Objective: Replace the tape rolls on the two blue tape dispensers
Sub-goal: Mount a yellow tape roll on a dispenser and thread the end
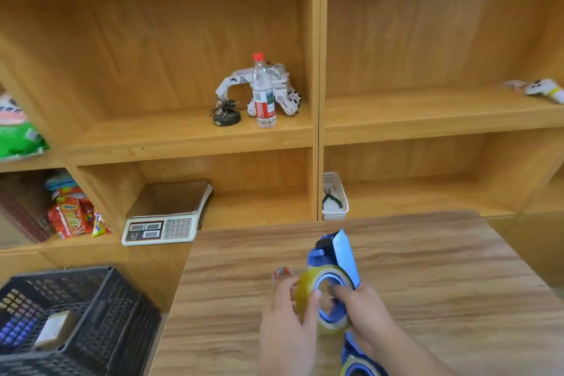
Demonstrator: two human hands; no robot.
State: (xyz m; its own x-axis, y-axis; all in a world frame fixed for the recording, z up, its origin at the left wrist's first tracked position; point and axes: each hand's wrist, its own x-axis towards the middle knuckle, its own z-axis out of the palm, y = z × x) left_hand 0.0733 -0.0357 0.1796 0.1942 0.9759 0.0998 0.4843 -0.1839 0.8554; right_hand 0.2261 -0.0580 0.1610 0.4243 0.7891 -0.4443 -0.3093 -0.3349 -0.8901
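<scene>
A blue tape dispenser (338, 253) is held upright over the wooden table (427, 268). A yellowish clear tape roll (308, 284) sits around its blue hub. My left hand (287, 323) grips the roll's left side, thumb on its face. My right hand (363, 311) holds the dispenser's handle, fingers at the hub. A second blue dispenser with a tape roll (360, 366) lies at the bottom edge, partly hidden under my right arm. A small empty tape core (282, 273) with red marks lies on the table just left of the roll.
A black plastic crate (100, 308) stands at lower left, off the table. Behind are wooden shelves holding a weighing scale (166, 217), a water bottle (263, 91), a white toy robot (283, 85), a white basket with pliers (334, 198) and snack packs (71, 217).
</scene>
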